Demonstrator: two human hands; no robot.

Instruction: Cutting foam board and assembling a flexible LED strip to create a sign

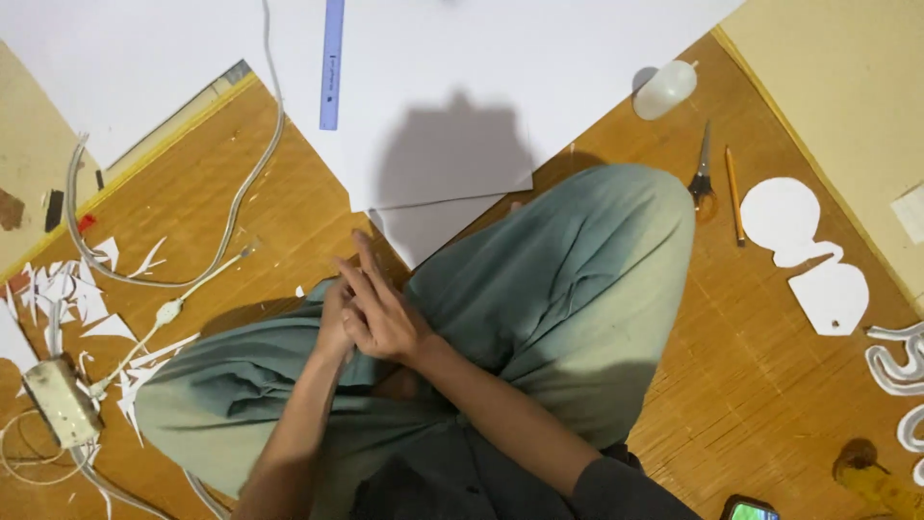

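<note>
Your hands meet over your lap, the right hand (pixel 380 313) laid across the left hand (pixel 335 323) with fingers loosely extended and nothing gripped between them, both resting on the green trousers (pixel 568 289) of your crossed legs. Just beyond your fingertips the large white sheets (pixel 452 106) lie stacked on the woven floor mat (pixel 751 366); they look light, stiff and easily creased, so I would lift them by an edge with both hands spread. Farther off lie a blue ruler (pixel 331 63), scissors (pixel 702 169), a pencil (pixel 733 193) and a small clear bottle (pixel 664 89) tipped on its side, contents impossible to tell.
</note>
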